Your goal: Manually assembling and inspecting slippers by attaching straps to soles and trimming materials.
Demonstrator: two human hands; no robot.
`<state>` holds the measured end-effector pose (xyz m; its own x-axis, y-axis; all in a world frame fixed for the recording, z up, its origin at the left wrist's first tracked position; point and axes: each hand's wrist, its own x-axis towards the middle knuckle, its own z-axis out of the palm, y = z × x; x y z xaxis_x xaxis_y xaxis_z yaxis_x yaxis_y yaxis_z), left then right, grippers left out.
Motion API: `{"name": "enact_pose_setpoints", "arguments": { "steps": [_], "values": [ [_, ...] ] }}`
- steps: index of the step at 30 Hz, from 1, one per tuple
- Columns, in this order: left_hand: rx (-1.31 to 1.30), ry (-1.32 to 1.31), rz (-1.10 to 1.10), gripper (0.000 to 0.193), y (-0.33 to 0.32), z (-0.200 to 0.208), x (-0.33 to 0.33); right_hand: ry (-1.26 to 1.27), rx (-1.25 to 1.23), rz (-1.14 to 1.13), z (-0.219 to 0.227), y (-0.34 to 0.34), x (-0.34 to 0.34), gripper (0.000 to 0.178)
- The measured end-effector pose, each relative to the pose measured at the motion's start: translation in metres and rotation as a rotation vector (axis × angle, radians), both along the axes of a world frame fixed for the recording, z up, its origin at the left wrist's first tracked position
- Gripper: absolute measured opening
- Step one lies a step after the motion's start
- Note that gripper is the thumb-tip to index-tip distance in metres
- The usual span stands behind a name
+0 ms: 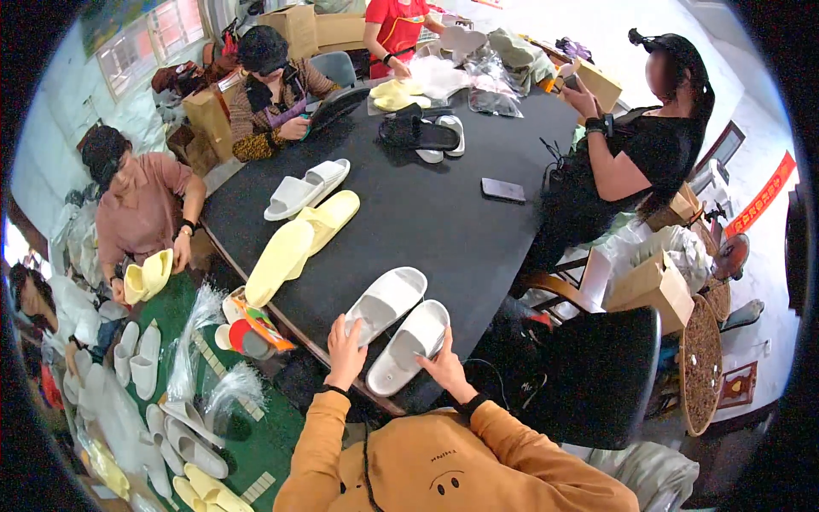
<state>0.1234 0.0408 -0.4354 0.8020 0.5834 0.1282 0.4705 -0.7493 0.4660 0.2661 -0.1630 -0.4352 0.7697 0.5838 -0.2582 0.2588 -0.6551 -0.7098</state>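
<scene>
A pair of white slide sandals lies side by side at the near edge of the black table, toes pointing away. My left hand (345, 352) holds the outer side of the left white slide sandal (389, 300). On the other side, my right hand (447, 369) grips the right white slide sandal (418, 341), its thumb over the rim and its fingers along the outer edge. Farther left, a pair of pale yellow slide sandals (286, 256) overlaps on the tabletop, with another white pair (309, 188) behind it.
On the black table (426, 213) lie a phone (502, 189), black sandals (416, 132) and plastic bags (495, 94). Co-workers sit left and behind; a person in black stands right. A black chair (589, 375) is by my right arm. Several slippers (183, 435) and plastic wrapping lie lower left.
</scene>
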Motion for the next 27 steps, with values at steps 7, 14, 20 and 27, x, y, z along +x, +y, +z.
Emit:
{"name": "enact_pose_setpoints", "arguments": {
  "steps": [7,14,20,27],
  "values": [
    [0.053,-0.019,0.084,0.068,-0.024,0.025,-0.016,-0.007,0.042,-0.088,0.005,-0.006,0.01,0.102],
    [0.068,0.018,0.148,0.076,-0.069,0.03,-0.049,-0.077,-0.029,0.049,0.007,-0.016,0.02,0.091],
    [-0.018,0.03,0.11,0.074,-0.103,0.04,-0.062,-0.148,0.067,0.138,-0.016,-0.023,0.025,0.087],
    [-0.343,0.105,0.009,0.064,-0.113,0.046,-0.085,-0.035,0.046,0.295,0.009,-0.023,0.035,0.085]
  ]
}}
